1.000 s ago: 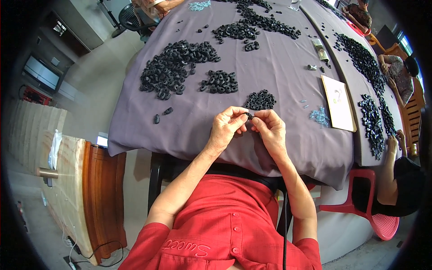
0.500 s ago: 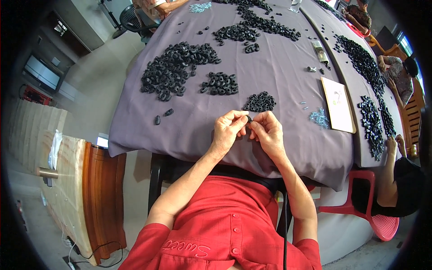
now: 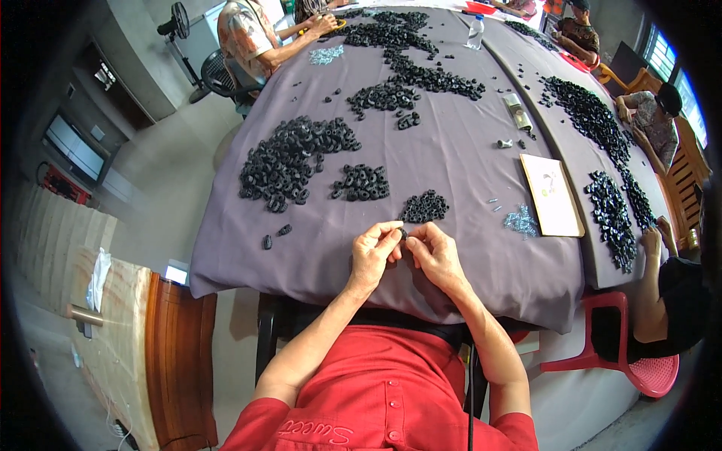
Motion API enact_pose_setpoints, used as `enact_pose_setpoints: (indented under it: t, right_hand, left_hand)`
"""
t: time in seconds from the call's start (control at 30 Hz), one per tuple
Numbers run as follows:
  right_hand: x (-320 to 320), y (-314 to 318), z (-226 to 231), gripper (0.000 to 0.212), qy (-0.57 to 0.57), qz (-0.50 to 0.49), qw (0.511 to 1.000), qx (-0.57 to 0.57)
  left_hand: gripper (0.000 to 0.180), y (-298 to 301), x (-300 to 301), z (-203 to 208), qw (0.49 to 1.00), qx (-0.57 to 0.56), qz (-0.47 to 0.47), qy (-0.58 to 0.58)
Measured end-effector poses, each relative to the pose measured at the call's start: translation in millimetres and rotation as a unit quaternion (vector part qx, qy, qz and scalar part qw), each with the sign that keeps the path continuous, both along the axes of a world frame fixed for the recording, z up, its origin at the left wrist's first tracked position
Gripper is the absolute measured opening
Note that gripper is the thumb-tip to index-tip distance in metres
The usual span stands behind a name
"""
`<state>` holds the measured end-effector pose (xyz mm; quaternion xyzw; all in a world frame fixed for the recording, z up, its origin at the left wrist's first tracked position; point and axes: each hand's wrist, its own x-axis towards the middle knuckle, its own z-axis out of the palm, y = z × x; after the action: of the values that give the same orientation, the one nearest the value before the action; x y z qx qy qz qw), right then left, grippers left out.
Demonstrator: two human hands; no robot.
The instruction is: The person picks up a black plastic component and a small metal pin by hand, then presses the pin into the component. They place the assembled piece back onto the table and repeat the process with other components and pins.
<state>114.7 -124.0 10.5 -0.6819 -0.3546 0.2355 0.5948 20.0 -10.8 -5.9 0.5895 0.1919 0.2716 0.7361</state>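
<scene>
In front of me, just above the near part of the cloth-covered table [image 3: 466, 263], my two hands meet at the fingertips. A small black part [image 3: 404, 234] is pinched between them; the fingers hide most of it. My left hand [image 3: 371, 257] is closed on its left side, and my right hand [image 3: 436, 259] grips from the right. Just beyond the fingers lies a pile of small black rings [image 3: 424, 207]. To its left is a cluster of ribbed black pieces [image 3: 361, 183]. Two single black pieces, one of them a ribbed barrel [image 3: 268, 242], lie farther left.
A large heap of black pieces [image 3: 293, 154] covers the left of the table, with more heaps beyond. At right are clear bluish bits [image 3: 520, 221], a flat board [image 3: 553, 197] and a silvery fitting [image 3: 505, 143]. Co-workers sit around; one person's hand [image 3: 651, 242] is at the right edge.
The view has tilted upward, so the table sits lower in the picture and more of its far end shows. Both hands keep their pinch on the small black part.
</scene>
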Motion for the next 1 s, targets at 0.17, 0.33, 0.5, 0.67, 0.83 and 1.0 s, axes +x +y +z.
enact_pose_setpoints:
  t: [0.17, 0.33, 0.5, 0.67, 0.83, 1.0]
  right_hand:
    - [-0.4, -0.4, 11.1, 0.020, -0.109, 0.002, 0.993, -0.042]
    - [1.7, -1.1, 13.7, 0.021, -0.108, 0.041, 0.992, -0.051]
    - [-1.2, -0.3, 15.7, 0.022, -0.115, 0.036, 0.992, -0.048]
    - [-4.3, 0.3, 12.9, 0.020, -0.128, 0.025, 0.990, -0.057]
    - [-6.3, 0.6, 4.5, 0.020, -0.196, 0.009, 0.980, -0.015]
    - [-2.0, 4.1, -2.6, 0.020, -0.205, 0.000, 0.979, -0.012]
  left_hand:
    - [0.019, 2.0, -0.2, -2.0, 1.000, -0.023, 0.003, -0.010]
    - [0.018, 3.4, -0.7, -1.2, 0.999, -0.046, -0.003, -0.008]
    - [0.018, 4.2, -0.8, -2.1, 1.000, -0.027, -0.013, -0.008]
    - [0.018, 1.8, -3.2, -1.4, 1.000, -0.017, -0.005, -0.006]
    - [0.018, 0.2, -5.6, -6.6, 1.000, 0.022, 0.007, -0.005]
    - [0.018, -2.0, -4.1, -3.6, 0.996, 0.085, 0.036, 0.010]
